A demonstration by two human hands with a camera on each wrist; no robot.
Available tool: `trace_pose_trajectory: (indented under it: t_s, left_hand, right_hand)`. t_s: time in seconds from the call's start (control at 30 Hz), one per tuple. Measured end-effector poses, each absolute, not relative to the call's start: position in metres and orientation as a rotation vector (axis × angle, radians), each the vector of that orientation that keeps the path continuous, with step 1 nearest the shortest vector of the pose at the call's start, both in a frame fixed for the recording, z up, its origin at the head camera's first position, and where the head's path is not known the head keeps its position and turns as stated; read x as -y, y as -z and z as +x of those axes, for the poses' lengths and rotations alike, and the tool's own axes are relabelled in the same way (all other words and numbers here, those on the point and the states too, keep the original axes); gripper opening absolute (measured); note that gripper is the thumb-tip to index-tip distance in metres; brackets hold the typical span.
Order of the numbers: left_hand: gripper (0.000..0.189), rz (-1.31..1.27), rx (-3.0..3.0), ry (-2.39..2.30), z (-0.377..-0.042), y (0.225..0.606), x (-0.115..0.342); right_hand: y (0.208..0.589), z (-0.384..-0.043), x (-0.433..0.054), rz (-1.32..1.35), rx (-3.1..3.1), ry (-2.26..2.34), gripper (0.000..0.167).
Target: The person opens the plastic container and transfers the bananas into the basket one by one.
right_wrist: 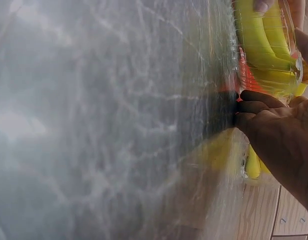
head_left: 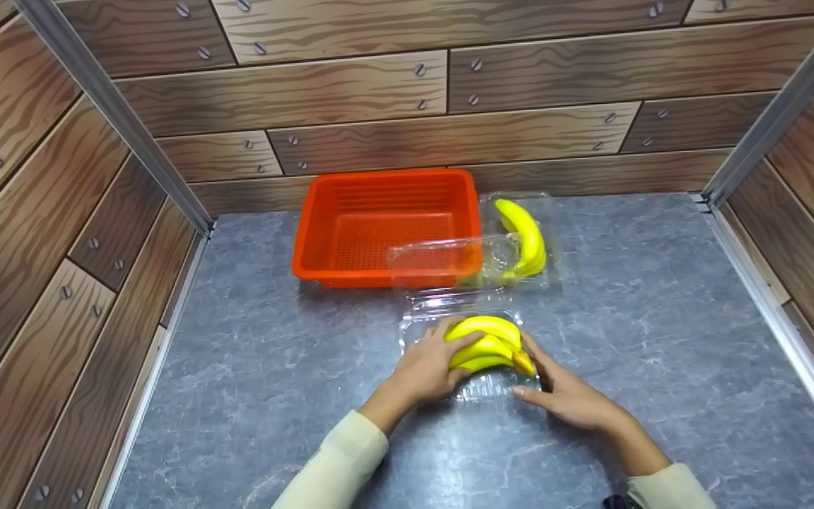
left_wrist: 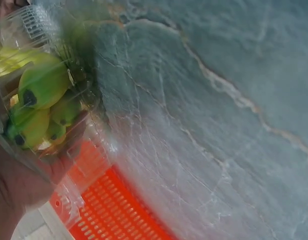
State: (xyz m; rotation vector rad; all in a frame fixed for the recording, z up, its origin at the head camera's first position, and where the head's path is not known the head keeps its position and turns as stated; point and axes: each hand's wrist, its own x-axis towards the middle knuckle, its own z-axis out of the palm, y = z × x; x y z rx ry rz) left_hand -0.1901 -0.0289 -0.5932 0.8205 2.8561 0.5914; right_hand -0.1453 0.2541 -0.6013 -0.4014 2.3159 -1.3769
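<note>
Well, from my end I have the bunch (head_left: 483, 348) lying in the near box (head_left: 490, 390) on the table (head_left: 237, 367); the left hand (head_left: 427, 363) is curled over its left end, fingers across the top and thumb on the near side, so that grip is on the bunch itself; I take the broad hold as a way to keep the bananas together and steady within such thin walls. The right hand (head_left: 571, 397) grips nothing that I can see; its fingers reach fairly straight just beside the stem (head_left: 523, 363), with the thumb well apart on the near side; to me that looks like guarding that end against sliding, though whether the fingertips press on the bunch or only the near box, I cannot tell. The lid (head_left: 435, 259) is folded back on the far side, presumably to leave the bunch reachable from above; it overlaps the basket (head_left: 340, 274) in the head view, and I cannot tell if they touch. The basket stands near the back wall (head_left: 379, 99); just right of it a single banana (head_left: 533, 240) lies in the far box (head_left: 552, 237), both placed back, I judge, to leave working room.
</note>
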Motion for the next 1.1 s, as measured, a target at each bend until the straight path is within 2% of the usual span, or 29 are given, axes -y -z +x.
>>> trace_pose_trajectory:
  t_s: [1.1]
  left_hand:
    - [0.070,0.748,-2.801,-0.590,-0.1913,0.5917,0.0281]
  right_hand:
    - [0.6065,-0.1477,-0.2549,-0.386,-2.326,1.387,0.099]
